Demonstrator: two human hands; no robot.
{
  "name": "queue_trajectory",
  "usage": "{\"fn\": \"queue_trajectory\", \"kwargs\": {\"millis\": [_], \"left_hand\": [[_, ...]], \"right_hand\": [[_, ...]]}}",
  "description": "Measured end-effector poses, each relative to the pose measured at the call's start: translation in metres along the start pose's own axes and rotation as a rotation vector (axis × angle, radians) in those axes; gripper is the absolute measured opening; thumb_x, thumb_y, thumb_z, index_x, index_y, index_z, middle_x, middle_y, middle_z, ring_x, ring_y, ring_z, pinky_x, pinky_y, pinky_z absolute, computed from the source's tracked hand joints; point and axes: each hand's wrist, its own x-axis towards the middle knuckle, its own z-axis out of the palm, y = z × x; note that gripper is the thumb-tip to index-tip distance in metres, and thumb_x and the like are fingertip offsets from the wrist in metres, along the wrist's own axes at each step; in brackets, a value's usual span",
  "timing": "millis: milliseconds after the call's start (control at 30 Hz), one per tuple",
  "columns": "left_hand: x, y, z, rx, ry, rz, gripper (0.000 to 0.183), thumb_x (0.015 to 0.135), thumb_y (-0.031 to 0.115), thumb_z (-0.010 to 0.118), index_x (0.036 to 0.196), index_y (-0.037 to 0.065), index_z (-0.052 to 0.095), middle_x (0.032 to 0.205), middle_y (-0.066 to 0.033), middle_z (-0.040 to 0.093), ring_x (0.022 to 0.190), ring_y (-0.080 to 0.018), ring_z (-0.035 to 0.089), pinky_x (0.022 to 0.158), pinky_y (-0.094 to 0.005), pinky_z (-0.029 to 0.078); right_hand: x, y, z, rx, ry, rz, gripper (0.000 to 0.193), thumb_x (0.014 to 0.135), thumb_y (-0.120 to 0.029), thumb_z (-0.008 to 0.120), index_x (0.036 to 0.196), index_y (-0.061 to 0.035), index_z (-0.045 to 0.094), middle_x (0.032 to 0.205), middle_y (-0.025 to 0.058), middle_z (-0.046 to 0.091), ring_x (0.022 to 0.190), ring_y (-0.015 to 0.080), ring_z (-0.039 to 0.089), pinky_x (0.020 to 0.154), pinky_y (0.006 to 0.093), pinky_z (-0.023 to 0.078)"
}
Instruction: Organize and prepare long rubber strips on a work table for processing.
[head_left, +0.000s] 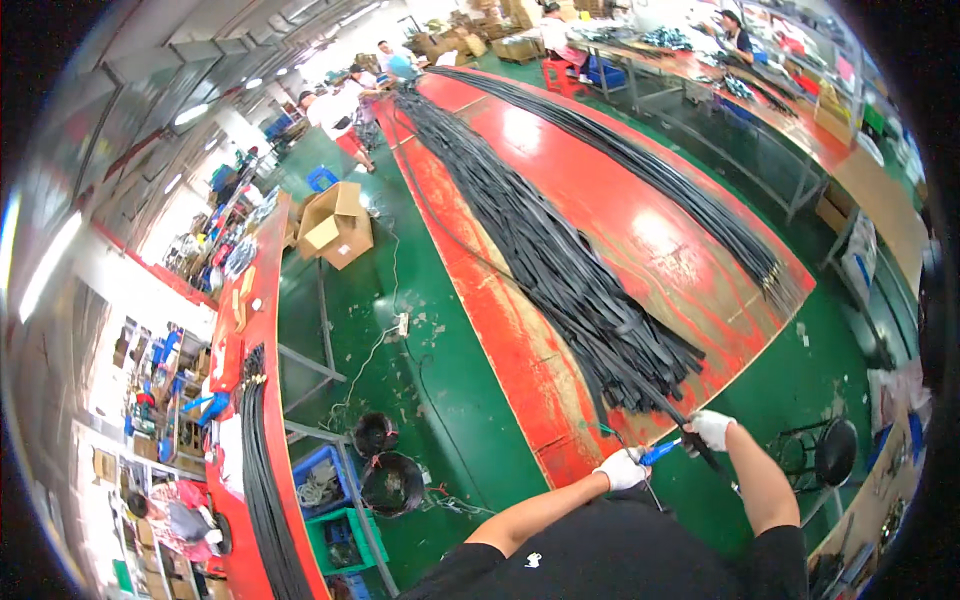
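Observation:
My left hand [622,468], in a white glove, is closed around a blue-handled tool [660,453] just off the near edge of the red table; the tool's working end cannot be made out. My right hand [710,430], also gloved in white, is wrapped around a black strip [712,462], whose near end hangs down past the hand toward my body. That strip runs up to a long, wide pile of flat black strips [560,270] lying lengthwise on the red table [500,350]. A thin dark cord [652,492] dangles beside my left hand.
A bundle of thin black tubes [660,170] lies along the table's right side. A stool [833,452] stands right. At left are a cardboard box [340,225], black buckets [390,483], crates [345,540] and a second red table [255,320]. Several people work farther off.

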Motion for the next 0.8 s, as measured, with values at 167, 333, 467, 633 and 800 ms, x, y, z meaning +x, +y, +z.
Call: {"fn": "queue_trajectory", "kwargs": {"millis": [167,333,467,633,800], "left_hand": [[0.004,-0.014,0.009,-0.024,0.031,0.013,0.051,0.088,0.024,0.064,0.136,0.008,0.057,0.09,-0.0151,0.071,0.082,-0.0251,0.07,0.077,-0.0375,0.052],[0.01,-0.013,0.014,-0.095,-0.024,0.002,0.047,0.089,0.022,0.065,0.134,0.009,0.057,0.082,-0.0102,0.067,0.072,-0.0197,0.067,0.07,-0.0355,0.052],[0.012,-0.018,0.013,-0.038,-0.001,0.018,0.048,0.089,0.024,0.065,0.134,0.009,0.057,0.084,-0.0115,0.068,0.076,-0.0218,0.069,0.073,-0.0367,0.052],[0.009,-0.01,0.006,0.027,-0.007,0.025,0.05,0.087,0.027,0.065,0.133,0.008,0.058,0.093,-0.0176,0.07,0.088,-0.0297,0.07,0.08,-0.0395,0.052],[0.009,-0.013,0.007,0.021,-0.002,0.036,0.051,0.087,0.028,0.065,0.134,0.008,0.058,0.098,-0.0207,0.07,0.092,-0.0336,0.07,0.082,-0.0413,0.052]], "right_hand": [[-0.01,0.007,0.026,-0.051,0.186,-0.092,0.017,0.103,-0.017,0.052,0.112,-0.0033,0.056,0.076,0.0079,0.062,0.056,0.0176,0.056,0.047,0.033,0.046],[-0.007,0.017,0.039,-0.138,0.252,-0.066,0.02,0.103,-0.022,0.054,0.11,-0.0046,0.062,0.075,0.0053,0.061,0.058,0.0147,0.055,0.046,0.0303,0.045],[-0.004,0.019,0.038,-0.103,0.248,-0.067,0.021,0.103,-0.022,0.054,0.11,-0.0046,0.062,0.075,0.0049,0.06,0.058,0.015,0.055,0.047,0.0305,0.045],[-0.003,0.022,0.036,-0.125,0.245,-0.069,0.022,0.103,-0.024,0.054,0.111,-0.0058,0.063,0.074,0.0037,0.059,0.06,0.0155,0.055,0.047,0.0316,0.044],[-0.006,0.016,0.038,-0.092,0.215,-0.072,0.021,0.103,-0.023,0.054,0.11,-0.0053,0.063,0.073,0.0039,0.058,0.058,0.0154,0.054,0.047,0.0314,0.044]]}}
